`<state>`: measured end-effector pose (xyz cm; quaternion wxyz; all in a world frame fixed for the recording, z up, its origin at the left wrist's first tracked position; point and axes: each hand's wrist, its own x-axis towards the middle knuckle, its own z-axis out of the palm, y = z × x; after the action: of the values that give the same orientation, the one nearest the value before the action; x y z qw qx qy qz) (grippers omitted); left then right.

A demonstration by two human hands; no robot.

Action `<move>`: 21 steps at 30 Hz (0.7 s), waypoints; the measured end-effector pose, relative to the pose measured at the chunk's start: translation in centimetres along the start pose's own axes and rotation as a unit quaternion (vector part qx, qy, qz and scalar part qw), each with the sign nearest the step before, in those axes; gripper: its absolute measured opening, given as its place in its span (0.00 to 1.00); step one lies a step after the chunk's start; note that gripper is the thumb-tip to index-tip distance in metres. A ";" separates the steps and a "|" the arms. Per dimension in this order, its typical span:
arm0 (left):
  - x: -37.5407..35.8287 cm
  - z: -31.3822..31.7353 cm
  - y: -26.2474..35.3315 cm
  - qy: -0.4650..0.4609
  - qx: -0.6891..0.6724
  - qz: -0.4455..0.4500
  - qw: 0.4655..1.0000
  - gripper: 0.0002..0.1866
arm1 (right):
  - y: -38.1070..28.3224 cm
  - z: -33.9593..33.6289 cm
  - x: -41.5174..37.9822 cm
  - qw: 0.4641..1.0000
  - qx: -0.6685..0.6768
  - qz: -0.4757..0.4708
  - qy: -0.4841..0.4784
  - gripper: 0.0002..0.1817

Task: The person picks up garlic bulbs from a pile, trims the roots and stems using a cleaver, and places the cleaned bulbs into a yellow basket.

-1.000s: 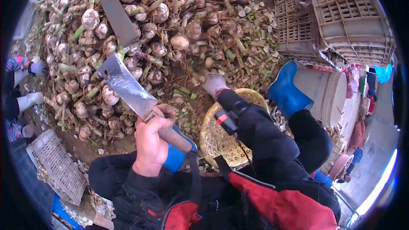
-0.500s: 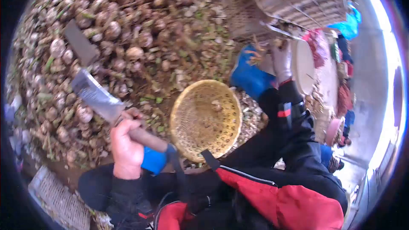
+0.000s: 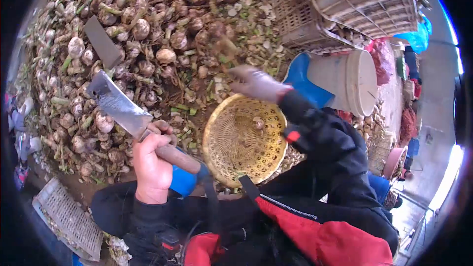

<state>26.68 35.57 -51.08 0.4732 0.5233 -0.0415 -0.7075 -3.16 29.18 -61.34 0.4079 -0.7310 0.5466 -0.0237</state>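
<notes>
My left hand [image 3: 153, 162] is bare and wrapped round the wooden handle of a cleaver [image 3: 118, 103]. The blade points up and left over a heap of garlic bulbs [image 3: 93, 118] with stalks and roots. My right hand [image 3: 256, 83], in a pale glove, reaches left over the far rim of a yellow woven-pattern basket [image 3: 209, 138]. Its fingers are smeared by motion, so what they hold, if anything, cannot be made out. A small pale piece [image 3: 258, 123] lies inside the basket.
A dark flat rectangular block [image 3: 102, 42] rests on the garlic. To the right are a white bucket [image 3: 345, 76], a blue boot [image 3: 308, 81] and stacked plastic crates [image 3: 364, 0]. Another crate [image 3: 69, 219] stands lower left. Cut stalk pieces litter the ground.
My right hand has swung left from beside the white bucket to above the basket's far rim. My left hand keeps hold of the cleaver. The view has shifted slightly.
</notes>
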 end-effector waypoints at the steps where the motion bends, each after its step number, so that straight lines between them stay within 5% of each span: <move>1: 0.4 0.0 -0.1 0.002 0.011 -0.010 1.000 0.11 | 0.0 2.9 2.7 1.000 -0.024 0.016 -0.003 0.33; 4: 1.9 -0.9 -0.5 -0.003 0.036 -0.012 0.999 0.12 | 0.7 9.5 9.0 0.985 -0.123 0.102 0.066 0.37; 10: 4.0 0.6 0.3 0.048 0.089 -0.059 0.993 0.08 | 2.0 12.7 12.4 0.975 -0.118 0.159 -0.099 0.34; 12: 5.2 -0.2 -0.2 0.026 0.107 -0.043 0.993 0.09 | -0.8 10.6 10.8 0.972 0.204 0.097 -0.058 0.33; 14: 5.7 -0.4 -1.0 0.022 0.327 0.016 0.944 0.10 | -4.6 8.1 9.3 0.891 0.442 0.066 -0.080 0.34; 15: 6.2 -1.8 -1.8 0.003 0.507 0.106 0.855 0.10 | -6.3 7.3 8.3 0.866 0.492 0.034 -0.084 0.34; 18: 6.0 -1.8 -2.4 -0.027 0.602 0.381 0.701 0.10 | -9.1 5.1 5.0 0.790 0.584 -0.001 -0.188 0.38; 20: 5.4 -1.8 -2.3 -0.045 0.610 0.403 0.681 0.11 | -9.9 5.8 3.0 0.825 0.541 -0.119 -0.115 0.40; 21: 4.9 -1.7 -2.3 -0.065 0.619 0.420 0.660 0.11 | -12.1 4.2 1.2 0.792 0.600 -0.058 -0.099 0.42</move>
<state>26.56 34.07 -56.54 0.2830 0.5749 -0.7161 -0.2769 8.81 31.46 -57.12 0.8144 -0.3678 0.3357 -0.2980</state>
